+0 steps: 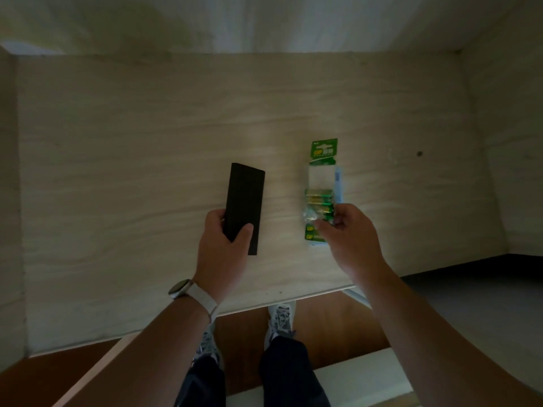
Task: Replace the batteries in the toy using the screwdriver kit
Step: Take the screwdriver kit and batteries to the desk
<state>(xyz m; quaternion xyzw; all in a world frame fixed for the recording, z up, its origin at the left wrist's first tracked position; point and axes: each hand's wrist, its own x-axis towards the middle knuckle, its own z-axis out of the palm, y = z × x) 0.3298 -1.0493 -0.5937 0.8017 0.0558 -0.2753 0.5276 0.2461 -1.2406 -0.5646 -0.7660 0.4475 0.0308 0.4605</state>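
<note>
Head view, looking down on the table [132,127]. We are gripping the near end of the black case [246,195], presumably the screwdriver kit, with the left hand [220,248]: the thumb is lying across its top face and the fingers are curling round its left edge. We are pinching the near part of the battery pack [321,183] between the thumb and fingertips of the right hand [351,236]. Case and pack are sitting side by side near mid-table, apart, with the pack to the right. Whether the case is resting flat or is lifted we cannot tell. No toy is showing. A watch [179,288] is sitting on the left wrist. We are judging this an early step, the laying out of supplies. To do it well, we are advising three things: setting the case flat with its opening side up, keeping the pack beside it and away from the table edge so that loose cells are not rolling off, and leaving room between them for the toy.
</note>
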